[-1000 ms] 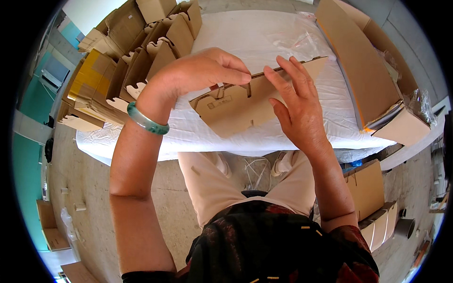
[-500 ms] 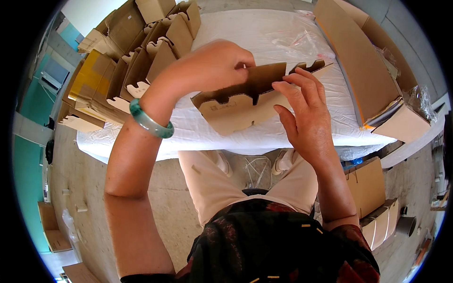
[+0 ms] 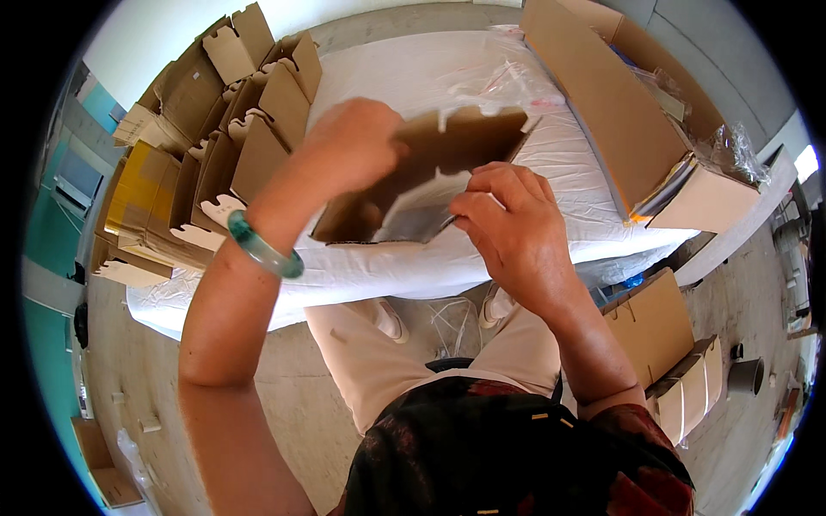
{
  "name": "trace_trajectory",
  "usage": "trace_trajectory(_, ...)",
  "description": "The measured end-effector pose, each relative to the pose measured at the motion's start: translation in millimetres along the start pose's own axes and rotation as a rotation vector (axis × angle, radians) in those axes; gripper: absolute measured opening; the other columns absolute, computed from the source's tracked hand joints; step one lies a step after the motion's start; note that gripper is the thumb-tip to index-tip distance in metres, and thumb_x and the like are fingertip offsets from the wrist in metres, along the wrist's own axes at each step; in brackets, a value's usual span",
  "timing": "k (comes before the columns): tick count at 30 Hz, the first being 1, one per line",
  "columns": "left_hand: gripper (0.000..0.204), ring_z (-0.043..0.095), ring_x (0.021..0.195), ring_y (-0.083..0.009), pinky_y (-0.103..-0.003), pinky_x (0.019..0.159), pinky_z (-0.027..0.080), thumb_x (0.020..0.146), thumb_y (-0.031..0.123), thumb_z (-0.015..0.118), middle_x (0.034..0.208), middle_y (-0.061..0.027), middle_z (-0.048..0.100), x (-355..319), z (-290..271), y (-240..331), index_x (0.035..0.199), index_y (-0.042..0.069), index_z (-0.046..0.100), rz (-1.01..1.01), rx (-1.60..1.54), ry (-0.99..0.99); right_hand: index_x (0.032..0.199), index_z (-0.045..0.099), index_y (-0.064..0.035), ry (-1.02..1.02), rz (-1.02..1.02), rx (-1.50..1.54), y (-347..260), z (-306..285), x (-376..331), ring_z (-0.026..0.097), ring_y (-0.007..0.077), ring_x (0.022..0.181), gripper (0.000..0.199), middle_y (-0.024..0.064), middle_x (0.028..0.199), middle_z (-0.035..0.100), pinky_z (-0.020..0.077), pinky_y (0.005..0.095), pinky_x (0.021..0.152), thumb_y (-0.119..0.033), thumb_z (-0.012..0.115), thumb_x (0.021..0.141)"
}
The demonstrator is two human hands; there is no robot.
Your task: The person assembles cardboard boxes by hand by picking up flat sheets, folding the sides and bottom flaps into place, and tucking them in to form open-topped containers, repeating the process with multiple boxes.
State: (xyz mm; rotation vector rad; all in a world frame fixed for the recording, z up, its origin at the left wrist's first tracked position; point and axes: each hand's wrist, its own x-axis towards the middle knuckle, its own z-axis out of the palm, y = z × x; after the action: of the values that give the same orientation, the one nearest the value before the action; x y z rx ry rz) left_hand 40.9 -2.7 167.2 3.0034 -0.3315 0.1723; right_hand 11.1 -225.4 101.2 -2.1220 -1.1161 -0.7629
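- White crinkled plastic sheeting (image 3: 413,86) covers the table in front of you, and all the work sits over its near edge.
- Brown corrugated cardboard, the long open box (image 3: 602,112) at your right, lies slanted across the sheeting with thin stacked sheets showing at its open near end; it has not moved since the earlier pictures.
- Your stack of folded brown cardboard blanks with scalloped white-edged tabs (image 3: 215,146) stands on edge along your left side of the table, unchanged as well.
- Your flat brown die-cut cardboard blank (image 3: 465,142) is held up above the table's near edge, between your two hands. A second ago it lay lower and flatter, face toward you; now it is raised and opened, so you look at its shadowed inner side and a grey inner panel.
- Your left hand (image 3: 348,150) has closed into a loose fist over the blank's left end, fingers curled round the edge and hidden behind the card; earlier it only arched over the top.
- Your right hand (image 3: 508,224) was spread flat against the card; now its fingers are bent and pinch the lower right flap, knuckles toward you.
- More flattened brown cartons (image 3: 662,335) lean on the floor by your right knee.
- Your smooth green bangle (image 3: 262,249) rings the left wrist, well clear of the card.
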Motion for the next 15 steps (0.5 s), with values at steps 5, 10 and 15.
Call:
trace_trajectory(5,0.036,0.06,0.081,-0.0409,-0.046,0.075,0.048,0.086,0.027,0.068,0.083,-0.0253,0.06,1,-26,-22,0.085,-0.008,0.059,-0.201,-0.07,0.064,0.091,0.066,-0.0077,-0.076,-0.06,0.04,0,-7,-3,0.057,0.03,0.115,0.017,0.0083,0.107,0.062,0.0444,0.0423,0.098,-0.005,0.064,0.074)
trace_trajectory(10,0.03,0.069,0.07,-0.0275,-0.039,0.071,0.052,0.087,0.025,0.064,0.087,-0.0219,0.065,0,-44,-31,0.085,-0.006,0.063,-0.362,-0.124,-0.069,0.09,0.064,-0.0069,-0.052,-0.027,-0.027,9,-16,0,0.054,0.0337,0.124,0.021,0.0108,0.127,0.058,0.0441,0.044,0.102,0.003,0.063,0.071)
trace_trajectory(15,0.025,0.067,0.065,-0.0189,-0.035,0.062,0.051,0.09,0.018,0.051,0.085,-0.0157,0.063,-19,-53,-14,0.093,-0.006,0.059,-0.341,-0.381,-0.097,0.086,0.061,-0.0061,0.071,-0.036,-0.059,36,-19,11,0.052,0.0374,0.125,0.024,0.0117,0.133,0.056,0.0472,0.0445,0.1,0.012,0.061,0.07)
